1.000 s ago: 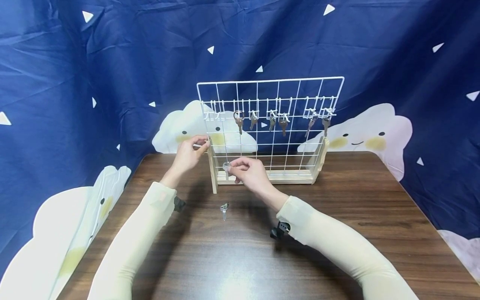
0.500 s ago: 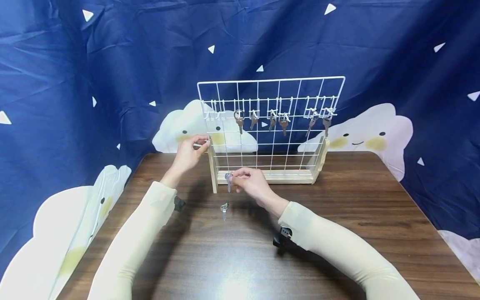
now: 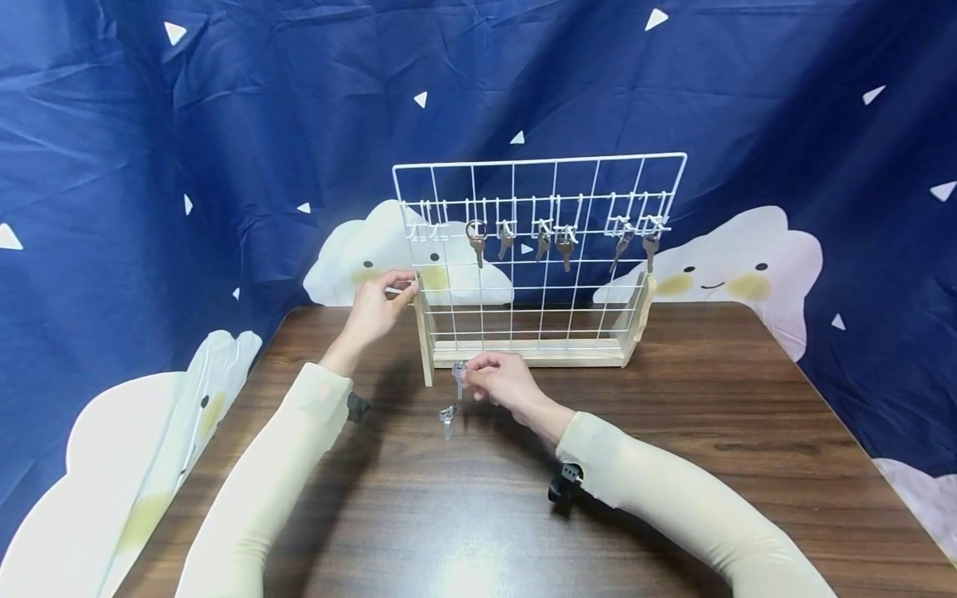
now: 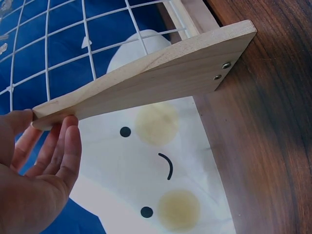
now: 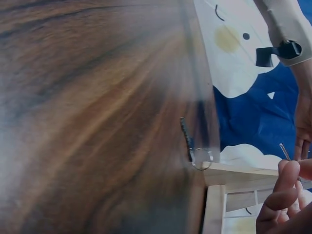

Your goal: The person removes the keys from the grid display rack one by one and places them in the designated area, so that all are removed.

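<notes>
In the head view, a white wire grid rack (image 3: pixel 542 287) stands on wooden side panels, with several keys hanging from its hooks, one of them a brass key (image 3: pixel 478 245) on a ring. My left hand (image 3: pixel 377 307) pinches the top of the left wooden panel (image 4: pixel 161 80) between thumb and fingers, as the left wrist view shows. Low in front of the rack, my right hand (image 3: pixel 504 384) pinches a silver key (image 3: pixel 459 379); its thin edge shows in the right wrist view. Just below that one, a second silver key (image 3: pixel 447 422) with a ring lies on the table.
The dark wooden table (image 3: pixel 673 465) reaches around the rack on both sides and toward the front. A blue curtain (image 3: pixel 262 100) with white clouds hangs behind it. At the rack's left end, the hooks (image 3: pixel 429 232) carry no key.
My right hand has come down and toward me with the silver key, from in front of the grid's lower part to just above the key on the table. My left hand stays on the panel.
</notes>
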A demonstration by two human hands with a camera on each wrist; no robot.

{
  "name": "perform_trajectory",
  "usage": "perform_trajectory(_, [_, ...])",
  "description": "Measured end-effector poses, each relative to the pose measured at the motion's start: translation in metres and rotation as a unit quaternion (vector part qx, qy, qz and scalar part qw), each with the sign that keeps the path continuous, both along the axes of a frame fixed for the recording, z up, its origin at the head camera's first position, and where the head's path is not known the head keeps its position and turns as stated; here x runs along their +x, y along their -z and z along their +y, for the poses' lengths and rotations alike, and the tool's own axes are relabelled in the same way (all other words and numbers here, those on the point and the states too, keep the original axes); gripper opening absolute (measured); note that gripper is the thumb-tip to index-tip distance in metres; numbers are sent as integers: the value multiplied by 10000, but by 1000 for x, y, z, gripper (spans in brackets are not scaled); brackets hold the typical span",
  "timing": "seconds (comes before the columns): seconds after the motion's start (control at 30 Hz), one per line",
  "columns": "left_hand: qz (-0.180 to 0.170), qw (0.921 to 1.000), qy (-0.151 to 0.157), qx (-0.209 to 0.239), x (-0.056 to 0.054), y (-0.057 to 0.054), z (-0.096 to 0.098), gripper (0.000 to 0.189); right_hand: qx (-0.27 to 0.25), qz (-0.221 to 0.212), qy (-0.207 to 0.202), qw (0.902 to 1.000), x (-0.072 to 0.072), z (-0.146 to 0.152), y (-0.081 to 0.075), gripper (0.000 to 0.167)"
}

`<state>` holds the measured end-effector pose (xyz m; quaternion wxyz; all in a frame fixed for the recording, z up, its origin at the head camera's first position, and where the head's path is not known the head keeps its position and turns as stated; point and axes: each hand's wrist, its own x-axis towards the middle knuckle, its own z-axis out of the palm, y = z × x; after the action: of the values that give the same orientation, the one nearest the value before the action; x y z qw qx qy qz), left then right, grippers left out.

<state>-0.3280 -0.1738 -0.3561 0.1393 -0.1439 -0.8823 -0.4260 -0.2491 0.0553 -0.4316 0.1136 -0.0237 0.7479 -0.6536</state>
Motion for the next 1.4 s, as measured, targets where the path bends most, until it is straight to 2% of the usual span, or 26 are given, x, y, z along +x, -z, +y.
perform_trajectory(0.13, [-10, 10000, -16, 11, 0, 0, 0, 30, 42, -59, -5, 10000, 0, 1, 10, 11])
perform_trajectory(0.33, [-25, 10000, -18, -26, 0, -1, 0, 30, 374, -139, -13, 9992, 0, 0, 20, 10])
perform_trajectory(1.0, [0, 10000, -41, 7, -3, 2, -1, 30, 1270, -71, -276, 9915, 7, -1, 40, 7])
perform_trajectory(1.2, [32, 10000, 4, 1, -2, 2, -1, 30, 1317, -205, -404, 9903, 7, -1, 47, 8])
perform_trajectory(1.4, [-7, 10000, 29, 71, -1, 1, 0, 31, 1335, -292, -394, 9898, 9, -1, 46, 7])
